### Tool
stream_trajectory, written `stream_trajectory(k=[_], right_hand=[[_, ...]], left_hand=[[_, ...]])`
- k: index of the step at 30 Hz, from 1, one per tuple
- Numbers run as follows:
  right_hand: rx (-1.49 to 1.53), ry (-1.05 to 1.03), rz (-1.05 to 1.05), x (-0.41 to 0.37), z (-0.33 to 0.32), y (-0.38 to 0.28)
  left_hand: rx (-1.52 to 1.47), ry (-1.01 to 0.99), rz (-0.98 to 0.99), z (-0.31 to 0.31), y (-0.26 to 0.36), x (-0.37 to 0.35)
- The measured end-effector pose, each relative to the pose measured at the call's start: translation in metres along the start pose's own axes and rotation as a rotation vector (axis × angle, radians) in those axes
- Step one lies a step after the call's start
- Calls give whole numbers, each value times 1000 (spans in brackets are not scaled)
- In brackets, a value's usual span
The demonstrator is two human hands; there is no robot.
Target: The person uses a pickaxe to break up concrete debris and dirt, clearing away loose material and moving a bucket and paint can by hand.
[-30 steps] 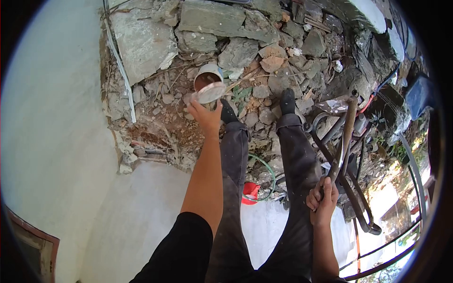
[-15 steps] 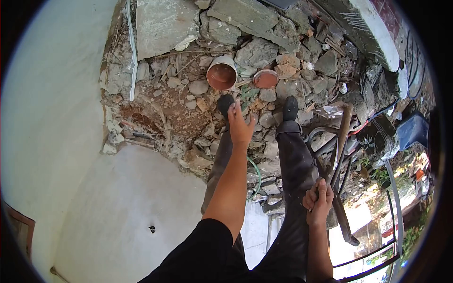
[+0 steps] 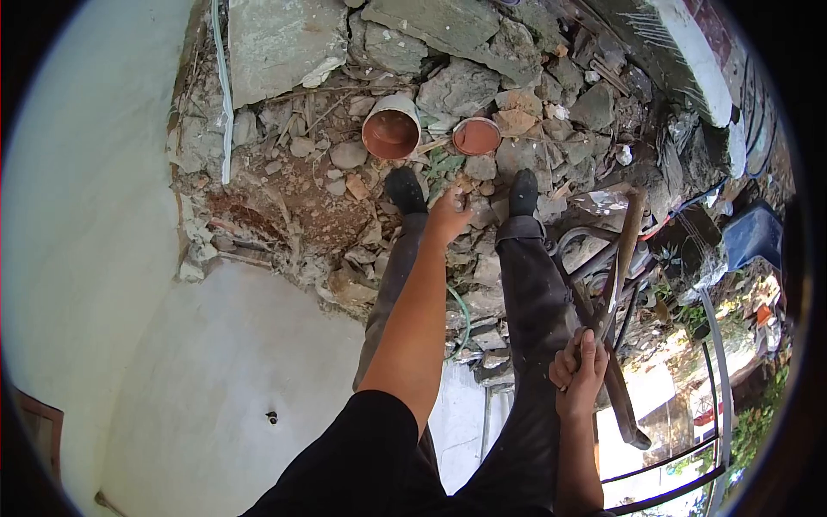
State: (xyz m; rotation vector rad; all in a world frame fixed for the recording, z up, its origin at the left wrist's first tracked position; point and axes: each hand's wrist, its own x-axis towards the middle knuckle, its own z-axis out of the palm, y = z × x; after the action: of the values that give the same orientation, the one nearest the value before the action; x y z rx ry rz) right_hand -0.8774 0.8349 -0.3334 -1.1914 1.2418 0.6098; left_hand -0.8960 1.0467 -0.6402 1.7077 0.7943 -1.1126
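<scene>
My left hand (image 3: 450, 217) is low over the loose stones between my feet, fingers curled and thumb near them; what they hold, if anything, is hidden. Just beyond it lie green leaves (image 3: 444, 164) and small stones. A white tub (image 3: 392, 127) with a reddish-brown inside rests tilted past my left foot. To its right lies a round lid (image 3: 476, 136) of the same reddish-brown. My right hand (image 3: 579, 366), in a fist beside my right thigh, grips a long worn wooden handle (image 3: 631, 224); I cannot make out the kind of tool.
Broken concrete slabs (image 3: 289, 47) and rubble cover the ground ahead. A pale wall (image 3: 95, 172) borders the left side, with a white strip (image 3: 221, 95) near it. Metal tubing (image 3: 594, 237) and a blue plastic container (image 3: 752, 237) stand at right. A green hose (image 3: 465, 323) lies behind my left hand.
My left hand's fingers went from outstretched to curled, and the hand moved slightly right, away from the tub. The whole view shifted a little. My right hand keeps its grip on the handle.
</scene>
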Motion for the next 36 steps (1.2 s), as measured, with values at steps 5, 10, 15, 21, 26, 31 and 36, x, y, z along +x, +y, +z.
stream_trajectory(k=[5,10,15,21,26,31,36], right_hand=[[37,9,15,5,-11,-18],[49,46,-34,12,-24,-28],[77,44,-47,12,-30,-30],[58,15,-39,16,-37,-32],[33,41,-42,16,-31,-33],[2,31,-47,18,-29,-36],[-38,84,-59,19,-20,-39]], left_hand=[[333,140,160,-6,38,23],[518,351,418,1,56,103],[631,288,401,4,62,127],[622,225,363,-5,67,128],[658,133,278,-6,70,119],[597,176,399,7,48,119],[630,47,430,4,57,104]])
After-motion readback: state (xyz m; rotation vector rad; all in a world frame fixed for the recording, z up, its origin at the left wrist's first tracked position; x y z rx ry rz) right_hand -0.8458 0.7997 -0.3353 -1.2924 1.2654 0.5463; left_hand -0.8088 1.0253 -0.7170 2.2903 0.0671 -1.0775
